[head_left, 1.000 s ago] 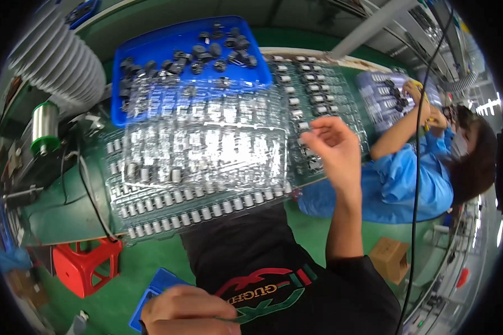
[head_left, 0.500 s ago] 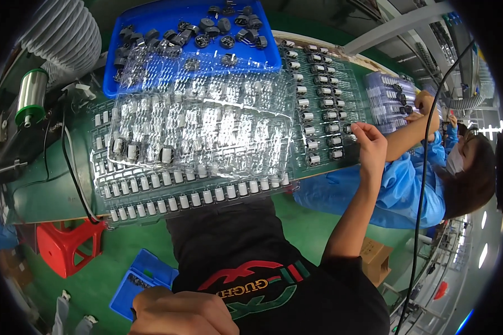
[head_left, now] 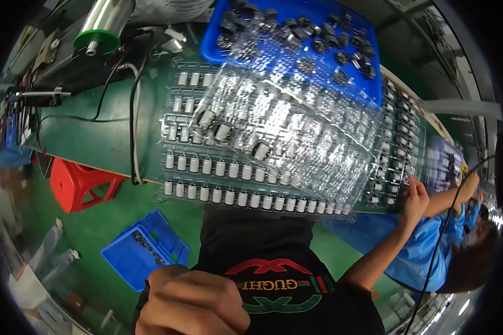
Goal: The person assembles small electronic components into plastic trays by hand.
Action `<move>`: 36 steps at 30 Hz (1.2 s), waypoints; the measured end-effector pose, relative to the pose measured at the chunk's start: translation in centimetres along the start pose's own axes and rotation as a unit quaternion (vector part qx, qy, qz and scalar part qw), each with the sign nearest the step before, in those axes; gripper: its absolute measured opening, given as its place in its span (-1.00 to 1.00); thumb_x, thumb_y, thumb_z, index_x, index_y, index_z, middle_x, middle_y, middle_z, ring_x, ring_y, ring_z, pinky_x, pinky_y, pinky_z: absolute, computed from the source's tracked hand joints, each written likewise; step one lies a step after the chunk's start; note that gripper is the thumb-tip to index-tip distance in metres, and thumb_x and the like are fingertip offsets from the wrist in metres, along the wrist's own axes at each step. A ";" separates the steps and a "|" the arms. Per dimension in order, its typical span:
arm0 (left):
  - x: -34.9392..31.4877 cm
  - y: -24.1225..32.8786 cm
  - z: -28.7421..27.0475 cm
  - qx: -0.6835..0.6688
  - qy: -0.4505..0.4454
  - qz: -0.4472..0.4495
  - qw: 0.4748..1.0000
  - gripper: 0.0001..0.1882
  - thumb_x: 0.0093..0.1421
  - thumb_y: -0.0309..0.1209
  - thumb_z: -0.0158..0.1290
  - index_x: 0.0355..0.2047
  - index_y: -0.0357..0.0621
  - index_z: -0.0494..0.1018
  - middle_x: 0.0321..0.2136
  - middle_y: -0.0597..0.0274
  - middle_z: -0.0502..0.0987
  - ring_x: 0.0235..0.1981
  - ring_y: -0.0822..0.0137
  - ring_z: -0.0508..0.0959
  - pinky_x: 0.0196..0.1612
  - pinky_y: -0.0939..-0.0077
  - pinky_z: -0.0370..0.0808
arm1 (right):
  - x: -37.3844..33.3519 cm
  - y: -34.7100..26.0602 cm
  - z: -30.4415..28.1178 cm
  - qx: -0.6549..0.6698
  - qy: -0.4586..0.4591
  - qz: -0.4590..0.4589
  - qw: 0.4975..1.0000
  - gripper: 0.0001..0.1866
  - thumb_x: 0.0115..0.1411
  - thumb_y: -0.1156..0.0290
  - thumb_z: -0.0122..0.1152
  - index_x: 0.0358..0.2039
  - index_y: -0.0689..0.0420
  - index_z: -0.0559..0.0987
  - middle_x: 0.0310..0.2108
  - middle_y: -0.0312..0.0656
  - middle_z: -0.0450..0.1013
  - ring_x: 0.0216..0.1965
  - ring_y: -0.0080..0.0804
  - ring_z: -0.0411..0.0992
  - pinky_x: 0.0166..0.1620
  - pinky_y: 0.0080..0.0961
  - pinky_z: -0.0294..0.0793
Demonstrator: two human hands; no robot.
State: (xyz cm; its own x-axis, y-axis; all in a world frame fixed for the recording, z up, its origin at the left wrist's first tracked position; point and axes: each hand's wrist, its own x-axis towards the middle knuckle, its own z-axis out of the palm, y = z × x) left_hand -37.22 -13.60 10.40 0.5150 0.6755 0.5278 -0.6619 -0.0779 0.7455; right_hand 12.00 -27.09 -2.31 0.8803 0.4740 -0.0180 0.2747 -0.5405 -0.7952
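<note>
My right hand (head_left: 414, 202) reaches to the near right edge of a clear tray (head_left: 388, 167) holding rows of white cylinders with dark parts. Its thumb and fingers are pinched together; whatever is between them is too small to make out. Close to the camera, my left hand (head_left: 193, 301) is raised in front of my black shirt. The fingers are curled in, hiding any contents. Before me on the green bench lies a wide clear tray (head_left: 176, 174) with rows of white cylinders. Crumpled-looking clear plastic trays (head_left: 296, 128) overlap it, with a few loose cylinders (head_left: 222, 132) on top.
A blue bin (head_left: 296, 61) of round black parts stands behind the trays. Black cables (head_left: 134, 111) cross the bench (head_left: 89, 139) at left. Below are a red stool (head_left: 75, 184) and a blue box (head_left: 131, 259). A co-worker's arm (head_left: 447, 200) works at right.
The view has swung left, so the bench and trays sit farther right in the picture. My right hand stays by the right tray's edge. The left remains curled near the camera.
</note>
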 end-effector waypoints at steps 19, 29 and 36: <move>-3.5 -6.7 -9.8 0.701 0.059 -0.120 0.700 -0.54 0.20 -0.59 0.08 0.14 -0.33 0.42 0.19 -0.12 0.42 0.18 -0.08 0.43 0.26 0.12 0.30 | -4.3 -3.6 2.6 -0.070 0.013 -0.065 0.995 -0.75 0.21 0.33 0.37 -0.20 0.25 0.69 -0.39 -0.27 0.51 -0.46 -0.58 0.40 -0.33 -0.57 0.39; -3.8 -6.1 -9.8 0.711 0.022 -0.134 0.690 -0.54 0.19 -0.57 0.08 0.14 -0.29 0.44 0.23 -0.12 0.38 0.22 -0.10 0.40 0.26 0.11 0.30 | -6.1 -5.6 2.6 -0.107 0.123 -0.131 0.978 -0.76 0.35 0.42 0.13 -0.07 0.25 0.64 -0.31 -0.20 0.56 -0.36 -0.56 0.44 -0.28 -0.56 0.41; -3.1 -7.0 -9.2 0.707 -0.021 -0.136 0.693 -0.46 -0.15 -0.49 0.29 -0.05 0.11 0.68 0.22 -0.09 0.36 0.19 -0.11 0.36 0.21 0.11 0.33 | -12.7 -15.2 10.1 -0.025 -0.083 -0.369 0.925 -0.84 0.16 0.58 0.28 -0.22 0.25 0.67 -0.36 -0.14 0.53 -0.46 -0.24 0.41 -0.34 -0.39 0.41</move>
State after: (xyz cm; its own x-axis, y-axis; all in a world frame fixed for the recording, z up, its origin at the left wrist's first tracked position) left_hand -39.17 -8.43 -0.22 0.5503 0.7873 0.2782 0.6446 -0.6123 0.4578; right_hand -7.24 -17.85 3.90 0.3748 0.8250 0.4231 0.7991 -0.0560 -0.5986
